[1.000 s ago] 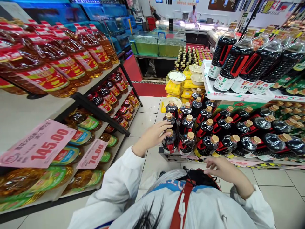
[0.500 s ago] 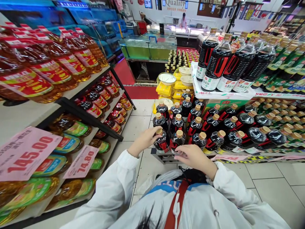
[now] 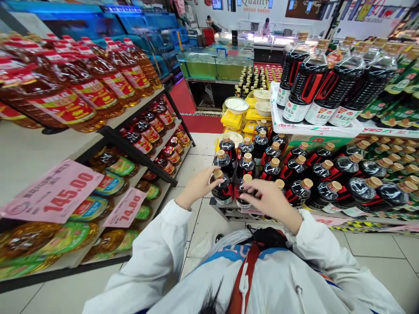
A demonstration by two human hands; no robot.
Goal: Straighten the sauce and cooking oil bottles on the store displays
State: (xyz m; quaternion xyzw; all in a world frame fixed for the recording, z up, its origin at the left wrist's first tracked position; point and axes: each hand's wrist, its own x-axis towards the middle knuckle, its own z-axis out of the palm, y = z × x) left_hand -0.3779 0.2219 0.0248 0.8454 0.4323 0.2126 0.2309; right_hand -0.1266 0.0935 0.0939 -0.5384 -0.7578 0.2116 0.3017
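Observation:
My left hand is beside the front corner bottle of dark sauce, which has a tan cap. Its thumb and index finger are apart at the bottle's left shoulder; whether they touch it I cannot tell. Over the neighbouring dark sauce bottle my right hand hovers with spread fingers, partly hiding that bottle's cap and side. Both bottles stand upright at the front edge of the low shelf, with further rows of similar bottles behind them.
Large soy sauce bottles stand on a raised display at right. At left, a shelf rack holds cooking oil bottles and pink price signs. Bowls rest on yellow packs. Glass tanks and people are farther back.
My right hand has risen a little and its fingers have spread. My left hand stays by the corner bottle, with its fingers slightly more apart. The view has shifted slightly left.

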